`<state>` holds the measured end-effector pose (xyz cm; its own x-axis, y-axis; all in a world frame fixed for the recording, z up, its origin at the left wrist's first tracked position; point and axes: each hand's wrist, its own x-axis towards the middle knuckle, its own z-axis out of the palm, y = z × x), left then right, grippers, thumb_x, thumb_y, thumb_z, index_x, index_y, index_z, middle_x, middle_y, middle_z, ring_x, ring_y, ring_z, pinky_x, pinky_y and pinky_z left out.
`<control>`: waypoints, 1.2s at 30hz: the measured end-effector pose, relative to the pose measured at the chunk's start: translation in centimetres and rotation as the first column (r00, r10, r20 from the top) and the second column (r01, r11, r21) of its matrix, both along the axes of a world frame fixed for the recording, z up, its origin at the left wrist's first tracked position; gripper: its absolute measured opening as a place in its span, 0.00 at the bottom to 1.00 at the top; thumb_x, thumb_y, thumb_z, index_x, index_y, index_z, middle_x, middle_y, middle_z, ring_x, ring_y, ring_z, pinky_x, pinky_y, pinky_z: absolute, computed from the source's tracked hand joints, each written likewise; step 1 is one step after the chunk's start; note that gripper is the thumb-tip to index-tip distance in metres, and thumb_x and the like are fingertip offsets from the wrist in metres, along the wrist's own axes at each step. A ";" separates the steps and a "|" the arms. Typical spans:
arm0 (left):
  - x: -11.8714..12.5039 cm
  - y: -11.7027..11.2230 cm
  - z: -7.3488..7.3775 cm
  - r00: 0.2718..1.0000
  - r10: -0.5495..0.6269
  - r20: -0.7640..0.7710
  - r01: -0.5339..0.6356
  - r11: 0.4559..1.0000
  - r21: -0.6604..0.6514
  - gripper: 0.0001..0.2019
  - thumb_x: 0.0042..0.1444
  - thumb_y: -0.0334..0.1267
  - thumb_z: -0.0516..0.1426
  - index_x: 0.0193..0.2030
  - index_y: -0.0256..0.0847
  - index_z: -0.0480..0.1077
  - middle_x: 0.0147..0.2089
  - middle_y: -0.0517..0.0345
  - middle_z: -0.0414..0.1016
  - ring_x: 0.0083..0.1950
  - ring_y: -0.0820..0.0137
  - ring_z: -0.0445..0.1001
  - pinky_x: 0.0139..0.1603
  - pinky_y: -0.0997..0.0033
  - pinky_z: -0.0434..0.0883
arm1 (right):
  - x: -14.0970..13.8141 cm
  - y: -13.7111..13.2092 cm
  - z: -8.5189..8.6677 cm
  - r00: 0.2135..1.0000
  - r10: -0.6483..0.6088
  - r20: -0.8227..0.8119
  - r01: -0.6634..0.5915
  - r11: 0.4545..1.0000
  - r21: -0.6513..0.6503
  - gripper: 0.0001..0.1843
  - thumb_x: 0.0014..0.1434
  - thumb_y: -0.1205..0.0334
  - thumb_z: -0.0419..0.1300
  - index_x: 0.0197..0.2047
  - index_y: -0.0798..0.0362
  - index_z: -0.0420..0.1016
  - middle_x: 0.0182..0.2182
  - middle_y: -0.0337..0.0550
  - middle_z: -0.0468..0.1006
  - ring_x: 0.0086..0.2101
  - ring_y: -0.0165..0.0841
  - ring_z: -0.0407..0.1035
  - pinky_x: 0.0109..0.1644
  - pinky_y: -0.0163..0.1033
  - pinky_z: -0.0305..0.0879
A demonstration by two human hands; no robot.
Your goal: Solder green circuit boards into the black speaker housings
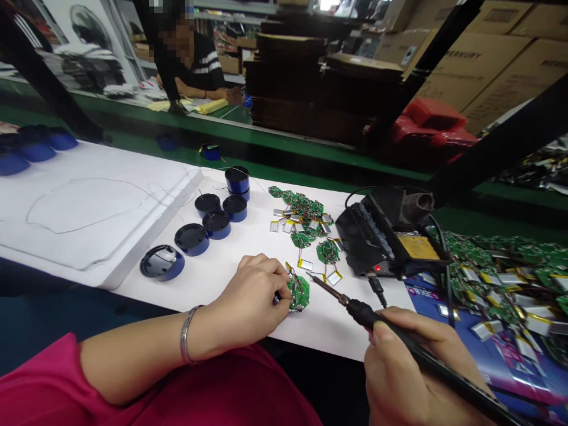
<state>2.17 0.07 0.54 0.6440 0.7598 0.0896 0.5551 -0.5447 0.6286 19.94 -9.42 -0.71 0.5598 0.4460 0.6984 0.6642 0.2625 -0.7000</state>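
My left hand (251,296) is closed at the left edge of a green circuit board (299,294) on the white work surface. Its fingertips pinch the board's edge, and something small and dark there is too hidden to name. Red wires run over the board. My right hand (412,361) grips a black soldering iron (361,312) by its handle. The iron's tip points up and left, just beyond the board and apart from it. Behind the tip lie silver battery cells (334,277) with yellow ends, wired to more green boards (327,251).
Several blue round cups (191,239) with black insides stand left of my hands. A white foam slab (110,219) lies further left with loose wire on it. The black soldering station (368,236) is at right, beside piled boards (501,266). Another person (199,71) sits across.
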 end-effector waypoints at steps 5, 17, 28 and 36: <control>-0.1 0.2 0.5 0.999 -0.003 -0.032 0.003 1.000 -0.008 0.04 0.54 0.31 0.60 0.30 0.42 0.76 0.40 0.59 0.78 0.48 0.63 0.73 0.55 0.56 0.65 | 0.1 1.4 -3.3 0.989 -0.141 -0.049 0.138 0.989 -0.052 0.12 0.59 0.57 0.65 0.42 0.56 0.82 0.30 0.43 0.81 0.27 0.33 0.75 0.32 0.40 0.70; 1.2 1.7 2.9 0.799 -0.407 -0.442 0.482 0.873 0.068 0.25 0.55 0.35 0.63 0.60 0.40 0.68 0.57 0.46 0.72 0.54 0.53 0.70 0.55 0.56 0.72 | -0.1 2.4 -5.5 0.967 -0.217 -0.132 0.222 0.975 0.023 0.12 0.60 0.59 0.65 0.42 0.58 0.82 0.31 0.45 0.82 0.25 0.32 0.74 0.31 0.38 0.71; 6.4 15.4 8.3 0.880 0.010 -0.474 0.168 0.928 0.332 0.27 0.54 0.31 0.63 0.61 0.43 0.68 0.59 0.48 0.71 0.57 0.55 0.73 0.58 0.62 0.69 | -1.1 2.1 -5.0 0.950 -0.296 -0.102 0.295 0.955 -0.027 0.14 0.63 0.55 0.63 0.44 0.58 0.81 0.36 0.48 0.83 0.34 0.37 0.78 0.41 0.41 0.75; 9.3 25.5 6.3 0.847 0.233 -0.477 -0.038 0.923 0.383 0.18 0.66 0.43 0.59 0.59 0.37 0.69 0.58 0.47 0.72 0.54 0.61 0.75 0.53 0.53 0.76 | -1.1 2.5 -4.0 0.964 -0.265 0.004 0.265 0.964 0.000 0.06 0.61 0.63 0.64 0.39 0.56 0.81 0.33 0.45 0.83 0.31 0.32 0.77 0.41 0.37 0.73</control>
